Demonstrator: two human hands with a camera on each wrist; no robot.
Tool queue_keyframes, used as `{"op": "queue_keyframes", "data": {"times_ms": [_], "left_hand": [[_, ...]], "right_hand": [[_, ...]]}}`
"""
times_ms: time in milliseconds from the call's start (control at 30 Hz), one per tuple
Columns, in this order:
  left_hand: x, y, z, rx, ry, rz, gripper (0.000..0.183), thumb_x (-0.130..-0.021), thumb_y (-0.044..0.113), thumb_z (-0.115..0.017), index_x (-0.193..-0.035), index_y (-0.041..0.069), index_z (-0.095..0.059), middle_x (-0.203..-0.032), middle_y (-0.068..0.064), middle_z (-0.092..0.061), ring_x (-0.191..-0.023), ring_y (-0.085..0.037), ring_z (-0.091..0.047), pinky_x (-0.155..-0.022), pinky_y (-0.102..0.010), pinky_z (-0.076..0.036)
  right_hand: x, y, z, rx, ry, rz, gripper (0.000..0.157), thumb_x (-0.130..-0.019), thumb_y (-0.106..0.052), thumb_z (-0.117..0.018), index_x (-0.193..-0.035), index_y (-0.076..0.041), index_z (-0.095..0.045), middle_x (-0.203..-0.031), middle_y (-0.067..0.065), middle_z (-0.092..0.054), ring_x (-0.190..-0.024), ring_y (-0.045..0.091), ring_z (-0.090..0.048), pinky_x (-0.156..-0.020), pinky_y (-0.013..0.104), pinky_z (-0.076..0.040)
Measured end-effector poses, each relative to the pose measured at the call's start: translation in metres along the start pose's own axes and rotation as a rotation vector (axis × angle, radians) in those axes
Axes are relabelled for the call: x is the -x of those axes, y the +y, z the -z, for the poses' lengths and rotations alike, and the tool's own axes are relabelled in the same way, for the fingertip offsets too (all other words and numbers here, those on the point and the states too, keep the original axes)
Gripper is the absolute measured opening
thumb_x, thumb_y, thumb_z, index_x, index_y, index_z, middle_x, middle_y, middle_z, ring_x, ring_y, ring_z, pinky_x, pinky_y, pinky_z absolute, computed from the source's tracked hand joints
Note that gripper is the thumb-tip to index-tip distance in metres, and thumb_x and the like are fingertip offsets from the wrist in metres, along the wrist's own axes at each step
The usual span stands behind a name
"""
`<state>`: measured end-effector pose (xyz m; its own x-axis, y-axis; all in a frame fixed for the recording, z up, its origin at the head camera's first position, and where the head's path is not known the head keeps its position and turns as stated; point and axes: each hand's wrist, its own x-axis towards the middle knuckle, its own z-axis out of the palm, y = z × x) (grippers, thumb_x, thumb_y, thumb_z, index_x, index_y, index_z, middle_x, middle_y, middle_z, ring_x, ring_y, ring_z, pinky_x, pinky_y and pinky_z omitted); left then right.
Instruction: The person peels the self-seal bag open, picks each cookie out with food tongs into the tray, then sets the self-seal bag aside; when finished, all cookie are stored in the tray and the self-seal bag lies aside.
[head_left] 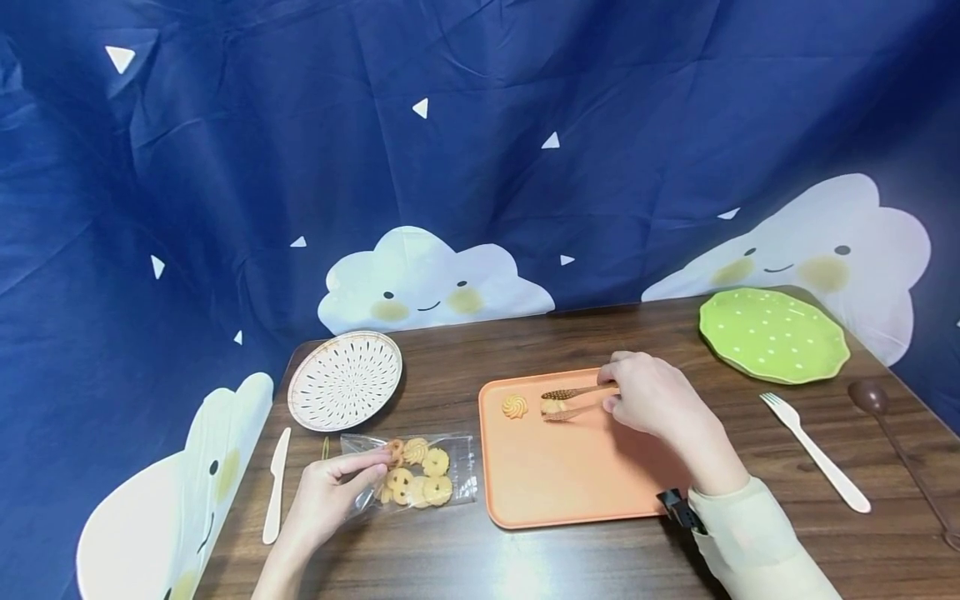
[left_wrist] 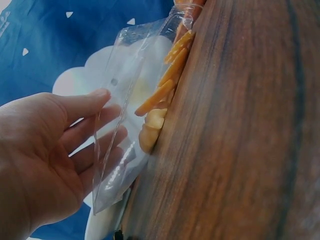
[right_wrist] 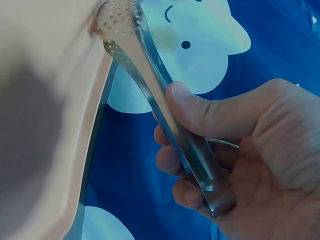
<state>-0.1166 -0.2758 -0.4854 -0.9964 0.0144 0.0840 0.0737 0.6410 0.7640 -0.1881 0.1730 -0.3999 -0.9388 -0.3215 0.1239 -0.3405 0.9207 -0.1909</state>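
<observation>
Head view: left hand [head_left: 330, 492] holds a clear cookie bag [head_left: 461, 457], right hand [head_left: 654, 397] grips tongs [head_left: 572, 393] around a cookie [head_left: 553, 407].

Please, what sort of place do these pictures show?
Probably a staged tabletop set rather than an ordinary dining room: a cloud-printed blue cloth hangs close behind the wooden table, and an orange tray lies on it.

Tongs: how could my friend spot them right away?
Start at the brown table and find the orange tray on it. Over the tray, the right hand holds the tongs. Unlike the white fork and knife, they have two arms with holes in the tips.
</observation>
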Motion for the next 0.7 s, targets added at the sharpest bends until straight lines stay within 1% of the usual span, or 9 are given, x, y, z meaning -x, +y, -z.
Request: {"op": "queue_keyframes", "data": {"times_ms": [100, 200, 367, 500, 700], "left_hand": [[0.001, 0.000, 0.000, 0.000, 0.001, 0.000, 0.021, -0.088, 0.041, -0.077, -0.106, 0.031, -0.080, -0.111, 0.021, -0.077, -0.109, 0.004, -0.070, -0.096, -0.009, -0.050], [0.001, 0.000, 0.000, 0.004, 0.003, 0.003, 0.022, -0.087, 0.041, -0.077, -0.106, 0.030, -0.080, -0.111, 0.021, -0.077, -0.109, 0.004, -0.069, -0.096, -0.008, -0.050], [0.002, -0.001, 0.000, -0.001, 0.003, 0.000, 0.020, -0.088, 0.039, -0.077, -0.106, 0.030, -0.080, -0.110, 0.021, -0.077, -0.109, 0.004, -0.070, -0.095, -0.007, -0.049], [0.001, -0.001, 0.000, 0.004, 0.005, -0.019, 0.019, -0.088, 0.037, -0.077, -0.105, 0.030, -0.080, -0.111, 0.020, -0.077, -0.108, 0.003, -0.070, -0.095, -0.006, -0.048], [0.000, -0.002, 0.000, 0.019, 0.009, -0.047, 0.020, -0.088, 0.036, -0.078, -0.105, 0.027, -0.080, -0.111, 0.018, -0.078, -0.107, 0.003, -0.071, -0.094, -0.006, -0.049]], "right_hand": [[0.001, 0.000, 0.003, -0.020, -0.050, -0.010, 0.026, -0.079, -0.013, -0.076, -0.104, -0.013, -0.076, -0.104, 0.005, -0.070, -0.094, 0.037, -0.071, -0.077, 0.055, -0.056], [0.001, -0.001, 0.005, -0.029, -0.067, -0.012, 0.026, -0.079, -0.013, -0.075, -0.105, -0.013, -0.075, -0.105, 0.005, -0.070, -0.094, 0.035, -0.070, -0.079, 0.055, -0.056], [0.000, -0.001, 0.007, -0.032, -0.076, -0.010, 0.026, -0.078, -0.012, -0.073, -0.103, -0.012, -0.075, -0.103, 0.006, -0.069, -0.088, 0.032, -0.069, -0.076, 0.053, -0.056], [0.001, -0.001, 0.009, -0.024, -0.077, -0.014, 0.026, -0.078, -0.012, -0.072, -0.105, -0.011, -0.074, -0.103, 0.007, -0.068, -0.087, 0.032, -0.068, -0.075, 0.053, -0.056], [0.003, -0.004, 0.011, -0.024, -0.060, -0.015, 0.027, -0.080, -0.015, -0.071, -0.107, -0.011, -0.072, -0.106, 0.007, -0.069, -0.091, 0.034, -0.070, -0.078, 0.054, -0.056]]}}
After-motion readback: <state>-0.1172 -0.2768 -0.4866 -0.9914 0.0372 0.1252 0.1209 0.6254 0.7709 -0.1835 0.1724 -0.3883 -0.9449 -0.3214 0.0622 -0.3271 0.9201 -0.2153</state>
